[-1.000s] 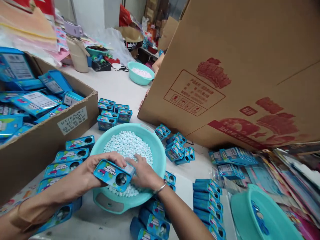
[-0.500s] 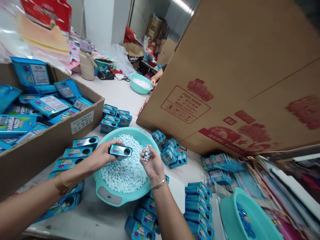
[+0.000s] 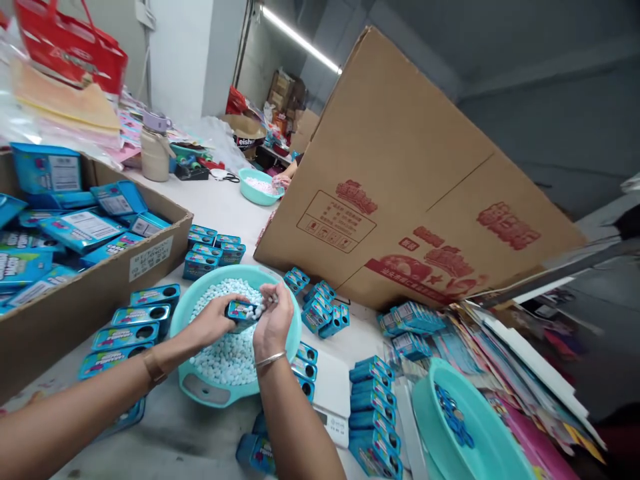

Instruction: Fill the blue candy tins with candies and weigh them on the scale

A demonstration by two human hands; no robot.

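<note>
My left hand [image 3: 219, 319] grips a small blue candy tin [image 3: 239, 310] over a teal basin [image 3: 213, 397] of pale blue candies [image 3: 225, 363]. Against the tin's open end, my right hand [image 3: 274, 320] is cupped around some of the same candies, and a few lie at the dark hole. The fingers of my right hand curl inward, and the palm is partly turned from view. Blue tins [image 3: 125, 337] stand in a row left of the basin, and more tins [image 3: 305, 363] stand right of it, partly behind my right forearm.
A carton of blue tins [image 3: 85, 223] stands at left. A big cardboard box [image 3: 400, 220] leans at right. Near my right arm are a white scale [image 3: 330, 393], stacked tins [image 3: 374, 413] and another teal tub [image 3: 425, 393]. Beyond, a co-worker's hand [image 3: 281, 181] is at a basin [image 3: 253, 193].
My right hand has moved left and turned over toward the tin, bringing its candies to the hole. The tin stays in my left hand. The camera view has shifted upward and right.
</note>
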